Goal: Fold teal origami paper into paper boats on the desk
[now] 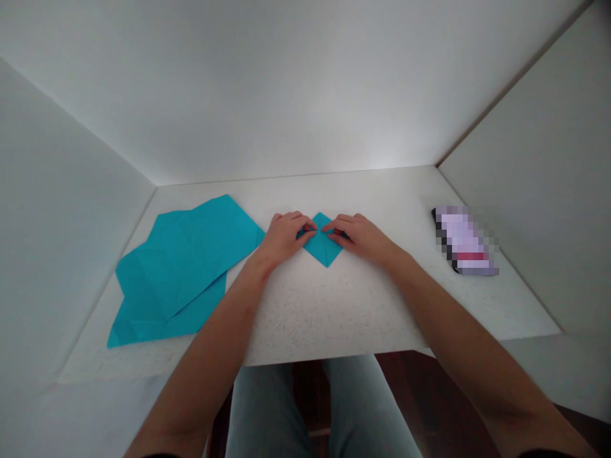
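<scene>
Both hands pinching at a small blue diamond

My left hand (289,234) and right hand (365,235) meet near the middle of the frame over the small blue paper (327,256), which lies corner-down on the white table (334,318). Thumb and forefinger of each are narrowed to a pinch on it, the left at its left side, the right at its right; the exact edges I grip are too small to tell. I judge this a folding step, with flaps being brought toward the centre. The next move calls for lining up the edges evenly, then pressing the crease flat. Larger blue sheets (191,248) spread across the left of the frame; a phone (463,236) lies at the right.
</scene>
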The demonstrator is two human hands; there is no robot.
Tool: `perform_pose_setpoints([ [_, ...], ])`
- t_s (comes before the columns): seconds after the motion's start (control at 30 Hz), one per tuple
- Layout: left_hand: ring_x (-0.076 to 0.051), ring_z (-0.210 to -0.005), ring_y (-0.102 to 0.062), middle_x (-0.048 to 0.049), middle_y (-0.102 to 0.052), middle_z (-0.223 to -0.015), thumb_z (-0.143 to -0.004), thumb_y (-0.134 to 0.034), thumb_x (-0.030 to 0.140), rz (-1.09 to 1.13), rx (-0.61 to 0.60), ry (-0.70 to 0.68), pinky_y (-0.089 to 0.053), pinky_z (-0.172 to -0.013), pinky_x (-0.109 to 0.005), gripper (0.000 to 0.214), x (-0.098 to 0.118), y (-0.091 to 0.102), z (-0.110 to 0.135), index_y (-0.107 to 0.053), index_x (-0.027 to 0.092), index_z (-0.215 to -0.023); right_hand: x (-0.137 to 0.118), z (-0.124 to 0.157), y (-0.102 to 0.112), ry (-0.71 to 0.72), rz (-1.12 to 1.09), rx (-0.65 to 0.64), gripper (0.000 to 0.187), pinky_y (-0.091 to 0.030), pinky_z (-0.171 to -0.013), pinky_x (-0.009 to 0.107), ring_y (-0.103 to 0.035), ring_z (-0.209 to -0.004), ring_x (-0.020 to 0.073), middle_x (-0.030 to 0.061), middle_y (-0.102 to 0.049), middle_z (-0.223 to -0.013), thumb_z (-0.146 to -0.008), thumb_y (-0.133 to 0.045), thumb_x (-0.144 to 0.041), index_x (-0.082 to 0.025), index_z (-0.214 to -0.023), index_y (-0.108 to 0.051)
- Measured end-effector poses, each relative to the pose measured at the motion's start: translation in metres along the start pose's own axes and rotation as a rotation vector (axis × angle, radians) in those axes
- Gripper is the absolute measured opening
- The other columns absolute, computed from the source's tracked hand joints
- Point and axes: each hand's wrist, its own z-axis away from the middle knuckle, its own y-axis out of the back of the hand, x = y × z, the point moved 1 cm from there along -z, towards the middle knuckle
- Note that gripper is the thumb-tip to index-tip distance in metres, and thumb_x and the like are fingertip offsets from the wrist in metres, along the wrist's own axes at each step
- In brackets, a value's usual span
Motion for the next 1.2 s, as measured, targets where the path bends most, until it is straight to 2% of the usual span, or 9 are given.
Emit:
perform_pose_setpoints([
  [0.27, -0.021, -0.089, -0.071, -0.0034, -0.077, -0.107, -0.101, -0.07, 0.036, 0.018, -0.019, 0.096, -0.043, -0.104, -0.046, 0.014, -0.022, 0.027, 0.009, -0.08, 0.026, -0.102, 0.003, -0.001, -0.002, 0.015, -0.042, -0.04, 0.031, -0.043, -0.086, 0.036, -0.071, -0.09, 0.0209, 0.0049, -0.079, -0.101, -0.113, -0.053, -0.035, -0.029, -0.128, -0.079],
  [0.33, -0.022, -0.092, -0.071, -0.0036, -0.078, -0.109, -0.102, -0.069, 0.034, -0.008, 0.021, 0.087, -0.042, -0.106, -0.048, 0.013, -0.016, 0.034, 0.01, -0.08, 0.026, -0.104, 0.003, -0.001, -0.003, 0.014, -0.044, -0.04, 0.03, -0.042, -0.086, 0.036, -0.071, -0.091, 0.0213, 0.005, -0.079, -0.102, -0.112, -0.054, -0.034, -0.029, -0.128, -0.079],
  [0.43, -0.025, -0.104, -0.071, -0.0061, -0.077, -0.115, -0.105, -0.062, 0.029, -0.013, 0.097, 0.019, -0.044, -0.106, -0.048, 0.02, 0.027, 0.028, 0.01, -0.077, 0.026, -0.117, 0.004, -0.002, -0.003, 0.005, -0.053, -0.044, 0.026, -0.042, -0.085, 0.036, -0.071, -0.092, 0.0223, 0.0048, -0.078, -0.099, -0.11, -0.058, -0.032, -0.027, -0.123, -0.08],
  [0.6, -0.034, -0.139, -0.061, -0.0156, -0.068, -0.147, -0.106, -0.061, 0.043, 0.056, -0.037, -0.252, -0.045, -0.118, -0.053, 0.044, 0.164, -0.034, 0.033, -0.065, 0.022, -0.145, 0.004, -0.002, -0.002, 0.021, -0.105, -0.05, 0.027, -0.042, -0.088, 0.036, -0.069, -0.087, 0.0201, 0.0028, -0.075, -0.093, -0.109, -0.062, -0.032, -0.023, -0.126, -0.08],
  [0.7, -0.039, -0.159, -0.042, -0.0207, -0.051, -0.167, -0.104, -0.063, 0.051, 0.112, 0.002, -0.213, -0.045, -0.123, -0.059, 0.067, 0.229, -0.079, 0.066, -0.052, 0.019, -0.161, 0.004, -0.001, 0.0, 0.016, -0.149, -0.01, 0.028, -0.042, -0.085, 0.033, -0.065, -0.076, 0.0167, -0.0002, -0.072, -0.087, -0.109, -0.061, -0.035, -0.025, -0.127, -0.08],
  [0.77, -0.039, -0.161, -0.04, -0.0213, -0.05, -0.167, -0.105, -0.058, 0.053, 0.134, 0.009, -0.116, -0.047, -0.122, -0.063, 0.065, 0.255, -0.101, 0.088, -0.052, 0.021, -0.161, 0.005, 0.0, 0.001, 0.022, -0.18, 0.001, 0.027, -0.042, -0.082, 0.032, -0.063, -0.073, 0.0158, -0.0008, -0.071, -0.084, -0.108, -0.062, -0.035, -0.024, -0.124, -0.081],
  [0.93, -0.034, -0.127, -0.066, -0.0195, -0.071, -0.135, -0.106, -0.059, 0.049, 0.345, -0.027, -0.084, -0.06, -0.106, -0.056, 0.04, 0.274, -0.114, 0.105, -0.069, 0.024, -0.136, 0.01, 0.0, -0.002, 0.0, -0.262, 0.011, 0.027, -0.043, -0.075, 0.03, -0.059, -0.066, 0.0141, -0.0016, -0.069, -0.079, -0.104, -0.065, -0.036, -0.022, -0.121, -0.081],
  [1.1, -0.037, -0.142, -0.058, -0.0221, -0.06, -0.156, -0.103, -0.068, 0.047, 0.282, 0.169, 0.018, -0.055, -0.118, -0.058, 0.055, 0.265, -0.105, 0.096, -0.058, 0.017, -0.148, 0.02, -0.001, -0.005, -0.046, -0.404, 0.072, 0.032, -0.046, -0.072, 0.029, -0.058, -0.067, 0.0143, -0.0005, -0.07, -0.084, -0.095, -0.074, -0.033, -0.02, -0.124, -0.079],
  [1.2, -0.031, -0.131, -0.065, -0.0151, -0.069, -0.143, -0.103, -0.07, 0.037, 0.261, 0.191, -0.053, -0.061, -0.108, -0.049, 0.028, 0.271, -0.107, 0.104, -0.067, 0.018, -0.124, 0.027, 0.001, -0.004, -0.059, -0.398, 0.118, 0.031, -0.048, -0.073, 0.03, -0.059, -0.07, 0.0151, 0.0018, -0.07, -0.089, -0.095, -0.076, -0.035, -0.021, -0.122, -0.081],
])
